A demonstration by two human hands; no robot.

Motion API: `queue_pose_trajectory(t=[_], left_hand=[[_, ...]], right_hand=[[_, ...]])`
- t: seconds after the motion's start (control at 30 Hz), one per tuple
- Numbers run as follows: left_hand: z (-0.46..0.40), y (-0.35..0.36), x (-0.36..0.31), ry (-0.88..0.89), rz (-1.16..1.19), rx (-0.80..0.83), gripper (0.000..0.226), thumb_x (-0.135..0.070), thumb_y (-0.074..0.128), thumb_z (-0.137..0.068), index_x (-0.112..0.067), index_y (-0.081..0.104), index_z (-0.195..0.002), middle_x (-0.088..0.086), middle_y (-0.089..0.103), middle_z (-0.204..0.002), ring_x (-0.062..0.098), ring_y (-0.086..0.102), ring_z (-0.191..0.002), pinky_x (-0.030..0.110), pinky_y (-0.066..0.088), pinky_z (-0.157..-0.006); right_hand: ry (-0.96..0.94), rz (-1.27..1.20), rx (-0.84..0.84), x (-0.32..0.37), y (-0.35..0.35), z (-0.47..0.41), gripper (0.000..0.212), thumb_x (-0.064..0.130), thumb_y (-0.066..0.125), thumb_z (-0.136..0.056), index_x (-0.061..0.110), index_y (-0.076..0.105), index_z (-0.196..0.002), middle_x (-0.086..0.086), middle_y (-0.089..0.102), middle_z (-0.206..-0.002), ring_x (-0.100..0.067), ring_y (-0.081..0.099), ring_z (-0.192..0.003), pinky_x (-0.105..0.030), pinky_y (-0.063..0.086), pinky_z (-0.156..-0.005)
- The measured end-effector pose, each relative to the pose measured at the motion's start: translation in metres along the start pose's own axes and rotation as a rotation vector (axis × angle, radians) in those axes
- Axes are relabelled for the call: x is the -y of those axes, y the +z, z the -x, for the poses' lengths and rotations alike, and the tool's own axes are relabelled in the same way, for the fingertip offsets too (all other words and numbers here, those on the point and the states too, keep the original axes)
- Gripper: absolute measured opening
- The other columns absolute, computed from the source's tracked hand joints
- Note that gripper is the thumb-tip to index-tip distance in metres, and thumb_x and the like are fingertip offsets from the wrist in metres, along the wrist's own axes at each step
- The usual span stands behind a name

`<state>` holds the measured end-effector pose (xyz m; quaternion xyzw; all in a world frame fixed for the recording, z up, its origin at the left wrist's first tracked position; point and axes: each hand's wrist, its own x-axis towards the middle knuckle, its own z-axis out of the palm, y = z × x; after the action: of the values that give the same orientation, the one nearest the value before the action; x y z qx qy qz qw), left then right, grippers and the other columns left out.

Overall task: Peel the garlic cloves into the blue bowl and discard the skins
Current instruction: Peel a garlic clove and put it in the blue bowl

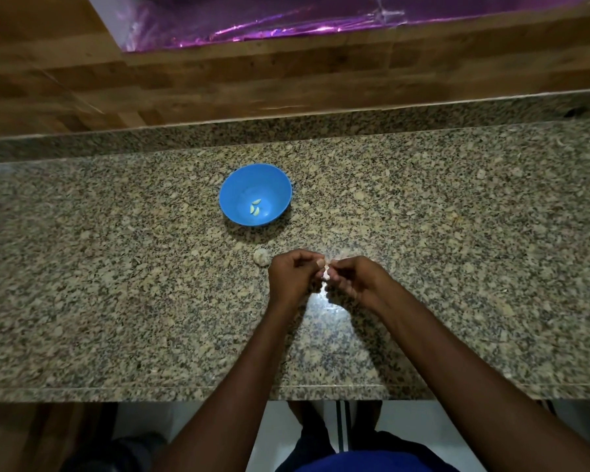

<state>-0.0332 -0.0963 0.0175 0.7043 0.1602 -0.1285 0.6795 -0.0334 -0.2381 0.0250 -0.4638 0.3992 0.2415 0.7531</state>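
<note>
Speckled granite counter (pixel 116 267), wood panelling behind. Blue bowl (pixel 234 195) at 12 o'clock from your hands holds three peeled cloves (pixel 255 206). Your left hand (pixel 292 275) and right hand (pixel 353 279) pinch one garlic clove (pixel 325 270) between them; garlic bulb (pixel 261 257) lies at 9 o'clock.

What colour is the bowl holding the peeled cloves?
Bright blue bowl, clearest in the head view.

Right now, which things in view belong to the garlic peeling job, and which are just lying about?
Part of the job:
- blue bowl holding peeled cloves
- garlic clove pinched between left hand and right hand
- garlic head on the counter, beside the left hand

Just lying about:
- purple foil sheet behind the counter
</note>
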Motion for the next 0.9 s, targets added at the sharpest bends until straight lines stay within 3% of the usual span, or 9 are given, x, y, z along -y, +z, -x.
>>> queue_pose_trajectory(t=[0.17, 0.3, 0.47, 0.57, 0.7, 0.83, 0.9], left_hand=[[-0.001, -0.005, 0.004, -0.054, 0.009, 0.026, 0.009, 0.002, 0.067, -0.091, -0.002, 0.074, -0.093, 0.010, 0.072, -0.069, 0.015, 0.066, -0.058, 0.024, 0.057, -0.055], [-0.003, -0.010, 0.006, -0.016, -0.033, 0.094, 0.018, -0.003, 0.062, -0.096, -0.015, 0.076, -0.095, 0.014, 0.075, -0.080, 0.023, 0.067, -0.071, 0.030, 0.058, -0.063], [-0.001, -0.009, 0.005, 0.027, -0.082, 0.063, 0.010, -0.012, 0.073, -0.090, -0.003, 0.076, -0.092, 0.025, 0.072, -0.077, 0.027, 0.066, -0.063, 0.031, 0.057, -0.056], [-0.001, -0.006, 0.003, -0.018, -0.044, 0.045, 0.005, -0.008, 0.073, -0.089, -0.003, 0.075, -0.090, 0.022, 0.073, -0.077, 0.026, 0.068, -0.064, 0.032, 0.059, -0.059], [-0.003, -0.006, 0.007, -0.096, 0.008, 0.076, 0.008, -0.012, 0.072, -0.090, -0.005, 0.076, -0.089, 0.022, 0.074, -0.082, 0.026, 0.068, -0.068, 0.034, 0.058, -0.066], [0.001, -0.008, 0.009, -0.114, 0.045, 0.090, 0.010, -0.009, 0.066, -0.094, -0.002, 0.072, -0.089, 0.019, 0.068, -0.075, 0.021, 0.059, -0.061, 0.024, 0.053, -0.055], [0.003, -0.010, 0.009, -0.088, 0.041, 0.106, 0.009, -0.008, 0.065, -0.095, -0.004, 0.070, -0.088, 0.015, 0.069, -0.074, 0.019, 0.059, -0.060, 0.024, 0.054, -0.055]], right_hand=[[-0.111, 0.040, -0.013, 0.000, -0.001, -0.001, 0.005, -0.009, 0.060, -0.090, -0.010, 0.065, -0.091, -0.019, 0.067, -0.077, -0.021, 0.064, -0.062, -0.027, 0.060, -0.060], [-0.224, 0.161, -0.027, -0.004, -0.003, 0.000, 0.014, -0.003, 0.067, -0.089, -0.011, 0.066, -0.101, -0.020, 0.068, -0.075, -0.019, 0.065, -0.053, -0.053, 0.059, -0.084], [-0.408, 0.301, -0.060, -0.008, 0.000, 0.008, 0.005, 0.001, 0.072, -0.088, -0.003, 0.068, -0.087, -0.024, 0.069, -0.074, -0.035, 0.068, -0.069, -0.065, 0.057, -0.073], [-0.415, 0.277, -0.039, -0.010, 0.001, 0.009, 0.005, 0.002, 0.073, -0.086, 0.000, 0.069, -0.084, -0.024, 0.069, -0.077, -0.035, 0.068, -0.070, -0.063, 0.058, -0.073], [-0.221, 0.097, 0.031, -0.007, 0.000, 0.010, 0.006, -0.001, 0.065, -0.089, 0.003, 0.068, -0.085, -0.022, 0.071, -0.084, -0.022, 0.069, -0.058, -0.047, 0.059, -0.078], [-0.028, 0.004, 0.090, -0.004, -0.002, 0.012, 0.012, -0.001, 0.054, -0.096, 0.001, 0.065, -0.091, -0.008, 0.071, -0.066, -0.015, 0.067, -0.054, -0.022, 0.058, -0.053], [-0.038, 0.071, 0.075, -0.006, -0.002, 0.013, 0.011, -0.001, 0.055, -0.095, -0.001, 0.065, -0.090, -0.007, 0.070, -0.064, -0.018, 0.064, -0.059, -0.022, 0.057, -0.051]])
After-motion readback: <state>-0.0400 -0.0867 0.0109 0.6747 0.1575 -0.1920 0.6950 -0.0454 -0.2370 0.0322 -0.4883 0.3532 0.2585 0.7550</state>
